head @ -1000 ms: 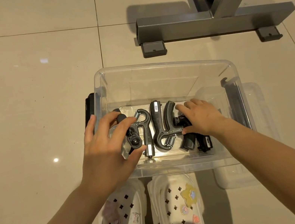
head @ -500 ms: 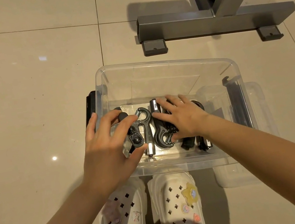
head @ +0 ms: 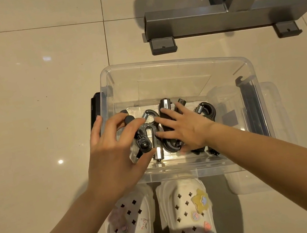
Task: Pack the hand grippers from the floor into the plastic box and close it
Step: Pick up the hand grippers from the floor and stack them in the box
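A clear plastic box stands open on the tiled floor in front of my feet. Three black hand grippers with steel springs lie side by side on its bottom. My left hand reaches in from the left, thumb and fingers closed around the left hand gripper. My right hand lies flat with spread fingers on the middle hand gripper and hides most of it. Uncovered just beyond my right wrist is the right hand gripper.
The clear lid lies on the floor, partly under the box's right side. A black latch sits on the box's left wall. A grey metal frame base stands behind the box. My white clogs touch its near wall.
My right hand has slid left, off the right hand gripper and onto the middle one, so the right one now shows. My left hand has stayed on the left hand gripper.
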Demonstrator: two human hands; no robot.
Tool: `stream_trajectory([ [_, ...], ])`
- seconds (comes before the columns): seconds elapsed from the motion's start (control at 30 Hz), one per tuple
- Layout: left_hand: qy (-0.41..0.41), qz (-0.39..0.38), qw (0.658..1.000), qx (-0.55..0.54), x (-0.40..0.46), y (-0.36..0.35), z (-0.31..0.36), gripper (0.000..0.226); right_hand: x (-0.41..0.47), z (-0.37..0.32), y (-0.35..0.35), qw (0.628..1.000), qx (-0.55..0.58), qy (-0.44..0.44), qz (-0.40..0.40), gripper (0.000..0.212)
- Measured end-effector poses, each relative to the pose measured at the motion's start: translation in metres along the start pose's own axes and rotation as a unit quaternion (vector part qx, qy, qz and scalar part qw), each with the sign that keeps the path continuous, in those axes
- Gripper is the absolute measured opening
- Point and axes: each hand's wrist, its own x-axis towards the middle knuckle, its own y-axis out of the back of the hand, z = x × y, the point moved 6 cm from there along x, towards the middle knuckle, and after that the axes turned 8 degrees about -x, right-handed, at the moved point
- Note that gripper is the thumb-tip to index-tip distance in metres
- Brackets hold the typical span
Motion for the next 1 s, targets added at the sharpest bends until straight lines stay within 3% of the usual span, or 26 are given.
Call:
stream_trajectory([
  [0.43, -0.036, 0.024, 0.999, 0.003, 0.001, -0.001, 0.001, 0.056, 0.002, 0.007, -0.002, 0.999, 0.023, -0.022, -0.017, 0.083],
  [0.53, -0.043, 0.028, 0.999, -0.001, 0.000, -0.001, 0.000, 0.056, -0.008, 0.016, 0.012, 0.991, 0.123, -0.054, -0.011, 0.090],
  [0.57, -0.044, 0.029, 0.999, -0.002, 0.000, -0.001, -0.001, 0.056, -0.015, 0.022, 0.020, 0.974, 0.210, -0.083, 0.015, 0.090],
  [0.63, -0.048, 0.037, 0.998, -0.009, 0.001, 0.000, 0.001, 0.055, -0.033, 0.031, 0.042, 0.904, 0.397, -0.121, 0.099, 0.089],
  [0.7, -0.044, 0.054, 0.997, -0.039, 0.001, 0.004, 0.003, 0.053, -0.050, 0.031, 0.068, 0.841, 0.500, -0.113, 0.172, 0.088],
  [0.77, 0.000, 0.073, 0.990, -0.124, 0.001, 0.011, 0.002, 0.051, -0.063, 0.023, 0.088, 0.802, 0.542, -0.107, 0.227, 0.084],
  [0.9, 0.087, 0.112, 0.933, -0.331, -0.002, 0.020, -0.006, 0.054, -0.070, 0.006, 0.096, 0.745, 0.570, -0.150, 0.314, 0.067],
  [1.0, 0.096, 0.125, 0.918, -0.364, -0.002, 0.022, -0.005, 0.059, -0.067, -0.006, 0.098, 0.750, 0.547, -0.159, 0.337, 0.058],
])
